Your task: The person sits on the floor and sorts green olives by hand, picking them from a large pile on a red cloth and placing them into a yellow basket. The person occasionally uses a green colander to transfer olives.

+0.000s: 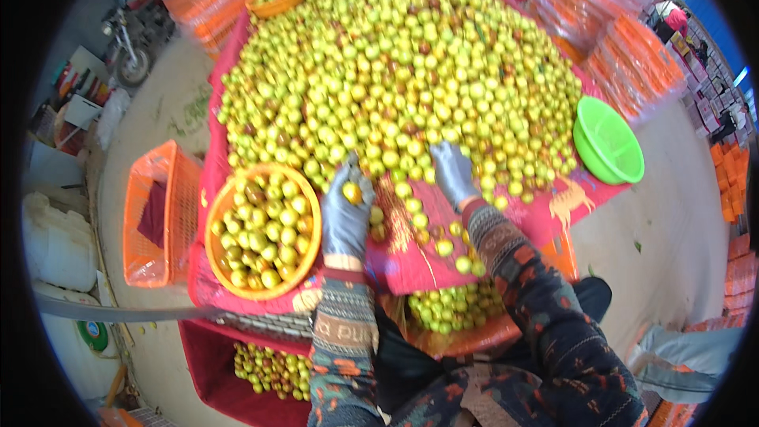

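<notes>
A large heap of green and brownish jujube fruits (pixel 379 71) covers a table with a red patterned cloth (pixel 409 267). My left hand (pixel 348 207), in a grey glove, is palm up at the heap's near edge with a jujube (pixel 352 193) in it. To its right, my gloved right hand (pixel 453 172) reaches into the near side of the heap; its fingertips are partly hidden among the fruits, and whether it grips one cannot be told. An orange round basket (pixel 317 231) full of browner jujubes stands left of my left hand. Loose jujubes lie on the cloth between my forearms.
A green plastic basin (pixel 634 154) sits at the table's right edge. Below the near edge are an orange container (pixel 456 341) and a red-lined crate (pixel 213 367), both with jujubes. An orange crate (pixel 172 219) stands at left. Wrapped orange crates (pixel 637 68) are stacked beyond, at right.
</notes>
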Available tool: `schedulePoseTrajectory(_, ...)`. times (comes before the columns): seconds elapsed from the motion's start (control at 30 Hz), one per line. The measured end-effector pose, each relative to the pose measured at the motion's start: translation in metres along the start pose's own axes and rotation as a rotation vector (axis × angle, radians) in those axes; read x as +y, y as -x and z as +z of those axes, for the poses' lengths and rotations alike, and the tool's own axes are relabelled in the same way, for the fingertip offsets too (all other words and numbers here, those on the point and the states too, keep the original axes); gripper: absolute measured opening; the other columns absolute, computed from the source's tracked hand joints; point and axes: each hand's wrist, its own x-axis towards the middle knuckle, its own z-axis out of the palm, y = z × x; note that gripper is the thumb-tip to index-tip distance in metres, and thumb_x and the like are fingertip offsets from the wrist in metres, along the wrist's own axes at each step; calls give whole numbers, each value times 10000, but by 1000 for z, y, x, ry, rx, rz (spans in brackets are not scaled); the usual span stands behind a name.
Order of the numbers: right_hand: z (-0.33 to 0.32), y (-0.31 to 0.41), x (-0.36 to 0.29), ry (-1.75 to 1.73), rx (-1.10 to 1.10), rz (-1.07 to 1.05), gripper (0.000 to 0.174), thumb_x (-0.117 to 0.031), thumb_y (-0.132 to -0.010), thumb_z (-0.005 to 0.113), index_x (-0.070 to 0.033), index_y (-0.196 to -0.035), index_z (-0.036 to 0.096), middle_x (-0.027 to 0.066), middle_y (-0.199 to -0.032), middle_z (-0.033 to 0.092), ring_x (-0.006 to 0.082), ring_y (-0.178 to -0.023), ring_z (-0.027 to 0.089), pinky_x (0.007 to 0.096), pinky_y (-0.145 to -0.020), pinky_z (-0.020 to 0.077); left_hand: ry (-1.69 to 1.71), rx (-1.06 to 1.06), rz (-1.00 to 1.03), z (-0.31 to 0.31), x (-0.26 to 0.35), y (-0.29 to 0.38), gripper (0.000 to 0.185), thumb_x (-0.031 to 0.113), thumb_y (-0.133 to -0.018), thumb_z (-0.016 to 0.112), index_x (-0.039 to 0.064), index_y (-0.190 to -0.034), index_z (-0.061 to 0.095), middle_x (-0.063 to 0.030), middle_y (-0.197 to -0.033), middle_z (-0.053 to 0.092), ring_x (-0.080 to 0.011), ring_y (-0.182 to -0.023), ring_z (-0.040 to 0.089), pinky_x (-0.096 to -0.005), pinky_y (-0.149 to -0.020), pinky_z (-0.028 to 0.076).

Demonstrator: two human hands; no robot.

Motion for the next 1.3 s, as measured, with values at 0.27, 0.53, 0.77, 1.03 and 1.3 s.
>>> schedulePoseTrajectory(0.27, -1, -38, -6, 110, -568, -4, 141, -69, -794, 531, -41, -868, 648, 171, -962, 649, 310, -821, 666, 425, -616, 538, -18, 42, -62, -10, 3, -7, 287, 158, -889, 607, 49, -1155, 603, 19, -809, 546, -111, -635, 529, -213, -515, 406)
schedulePoseTrajectory(0.53, -25, 19, 8, -339, -339, 179, 169, -203, -775, 646, -90, -874, 567, 127, -878, 631, 341, -834, 614, 420, -710, 485, -209, -28, -58, -7, -14, -4, 284, 141, -895, 558, 56, -1162, 597, -33, -1013, 577, -87, -895, 543, -223, -651, 485)
schedulePoseTrajectory(0.77, -34, 21, 12, -1331, 32, 745, 300, -385, -898, 568, -87, -891, 606, 47, -809, 636, 165, -669, 599, 322, -548, 485, -403, -192, -293, 8, -51, 2, 277, 168, -909, 566, 5, -1131, 594, -77, -843, 643, -133, -590, 573, -231, -526, 469)
schedulePoseTrajectory(1.03, -92, -5, -55, -1452, 11, 554, 259, -254, -908, 558, -33, -799, 638, 15, -791, 622, 111, -763, 596, 248, -719, 486, -673, -162, -394, 28, -71, 17, 684, 602, -948, 307, 40, -1303, 466, -83, -1096, 611, -131, -768, 615, -258, -611, 514)
schedulePoseTrajectory(1.3, -81, -45, -44, -1483, -30, 503, 253, -223, -925, 549, -13, -1009, 662, 65, -999, 660, 170, -994, 598, 285, -899, 442, -409, -257, -236, 25, -38, 11, 707, 665, -907, 326, 98, -1315, 438, -81, -1212, 576, -204, -958, 625, -312, -719, 493)
